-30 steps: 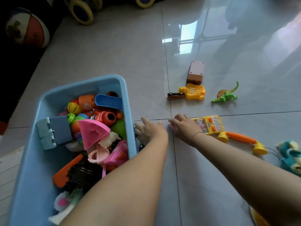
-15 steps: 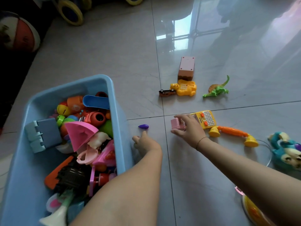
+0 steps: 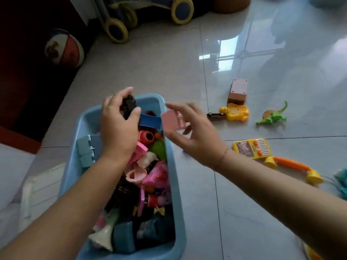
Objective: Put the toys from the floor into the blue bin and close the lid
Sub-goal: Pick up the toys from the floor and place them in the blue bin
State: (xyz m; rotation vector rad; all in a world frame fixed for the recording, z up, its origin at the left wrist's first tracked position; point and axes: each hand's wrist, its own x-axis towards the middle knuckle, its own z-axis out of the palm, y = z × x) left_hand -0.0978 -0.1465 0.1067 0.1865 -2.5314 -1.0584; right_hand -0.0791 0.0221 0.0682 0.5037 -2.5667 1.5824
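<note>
The blue bin [image 3: 175, 186] stands on the floor in front of me, heaped with mixed plastic toys. Over its far end, my left hand [image 3: 118, 128] grips a small black toy [image 3: 129, 107]. Above the bin's far right corner, my right hand [image 3: 193, 136] holds a pink toy [image 3: 171, 120] between thumb and fingers. On the tiles to the right lie a pink-brown box [image 3: 237, 91], a yellow toy [image 3: 235, 113], a small dark car [image 3: 215, 115], a green dinosaur [image 3: 272, 117], a yellow toy phone [image 3: 251, 148] with its orange handset [image 3: 291, 164], and a teal plush [image 3: 341, 181].
A whitish lid [image 3: 37, 188] lies on the floor left of the bin. A basketball [image 3: 63, 47] and a wheeled stroller [image 3: 116, 30] stand at the back left beside a dark mat. A yellow object [image 3: 311, 254] shows at the bottom right edge.
Both hands rose from the floor to above the bin's far end, the left carrying the black toy, the right carrying the pink toy. The view tilted up.
</note>
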